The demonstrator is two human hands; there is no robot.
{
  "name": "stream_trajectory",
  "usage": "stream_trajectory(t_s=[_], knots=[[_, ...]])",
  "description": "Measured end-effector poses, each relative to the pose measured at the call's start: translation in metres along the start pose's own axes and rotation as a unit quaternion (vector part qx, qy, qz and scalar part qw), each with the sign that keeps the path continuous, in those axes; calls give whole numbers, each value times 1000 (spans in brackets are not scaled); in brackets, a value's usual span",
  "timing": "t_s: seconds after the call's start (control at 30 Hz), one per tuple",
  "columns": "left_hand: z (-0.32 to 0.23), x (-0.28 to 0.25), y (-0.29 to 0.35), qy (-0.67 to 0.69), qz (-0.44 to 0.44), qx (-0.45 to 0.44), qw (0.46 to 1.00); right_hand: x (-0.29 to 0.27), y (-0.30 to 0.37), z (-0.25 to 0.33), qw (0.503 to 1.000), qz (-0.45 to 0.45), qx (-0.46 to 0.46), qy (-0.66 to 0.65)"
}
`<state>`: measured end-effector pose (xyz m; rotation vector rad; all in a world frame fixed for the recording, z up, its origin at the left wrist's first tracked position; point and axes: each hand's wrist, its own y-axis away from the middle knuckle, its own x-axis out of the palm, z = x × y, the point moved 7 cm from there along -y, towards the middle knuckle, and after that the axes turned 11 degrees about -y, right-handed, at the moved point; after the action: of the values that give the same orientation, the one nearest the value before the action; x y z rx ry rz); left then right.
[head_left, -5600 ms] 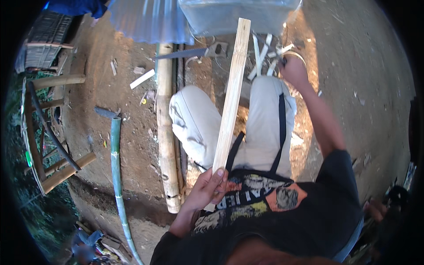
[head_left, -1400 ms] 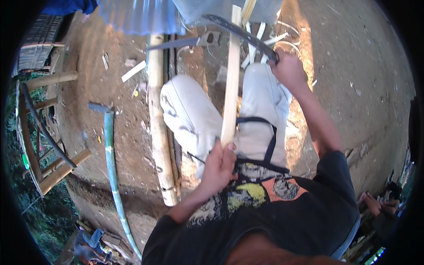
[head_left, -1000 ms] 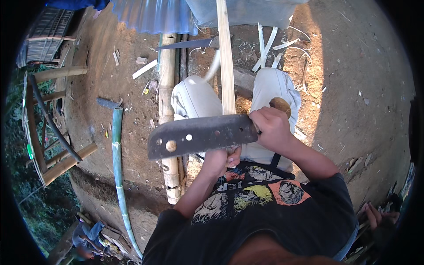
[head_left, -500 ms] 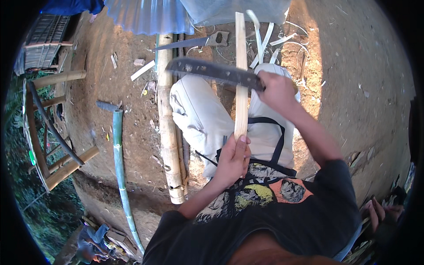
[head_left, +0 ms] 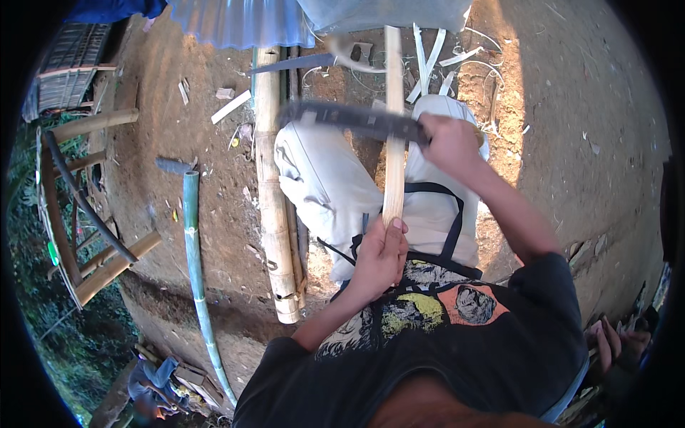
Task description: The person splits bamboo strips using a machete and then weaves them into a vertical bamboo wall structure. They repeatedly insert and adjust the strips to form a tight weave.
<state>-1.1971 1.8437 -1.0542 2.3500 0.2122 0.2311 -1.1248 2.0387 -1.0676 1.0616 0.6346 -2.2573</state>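
Observation:
A pale split bamboo strip [head_left: 393,78] stretches away from my body between my knees, its near end gripped by my left hand [head_left: 384,250], thumb along the top. My right hand [head_left: 451,145] is closed round the handle of a dark machete [head_left: 339,118] with holes along its blade. The blade lies across the strip, pointing left, and is smeared by motion. Most of the handle is hidden in my fist. A blurred pale curl of shaving [head_left: 354,66] shows just left of the strip's far part.
A handsaw [head_left: 296,64] lies beyond my knees by a thick bamboo pole [head_left: 270,185]. Farther left are a green bamboo pole [head_left: 191,214], another blade [head_left: 173,165] and a wooden frame [head_left: 85,207]. Shavings [head_left: 426,60] litter the ground ahead. Another person [head_left: 146,385] sits at lower left.
A pale shaving that stood right of the strip's far end now appears as a blurred curl on its left. The strip has shifted slightly right; both hands keep their hold.

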Motion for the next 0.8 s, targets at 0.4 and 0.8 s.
stream_trajectory(t_s=[0.4,0.8], knots=[[12,-13,23,-33,10,-38,999,-8,-23,-56,991,35,131,-13],[12,-46,54,19,-5,-100,995,-23,-48,-164,950,-89,299,-31]])
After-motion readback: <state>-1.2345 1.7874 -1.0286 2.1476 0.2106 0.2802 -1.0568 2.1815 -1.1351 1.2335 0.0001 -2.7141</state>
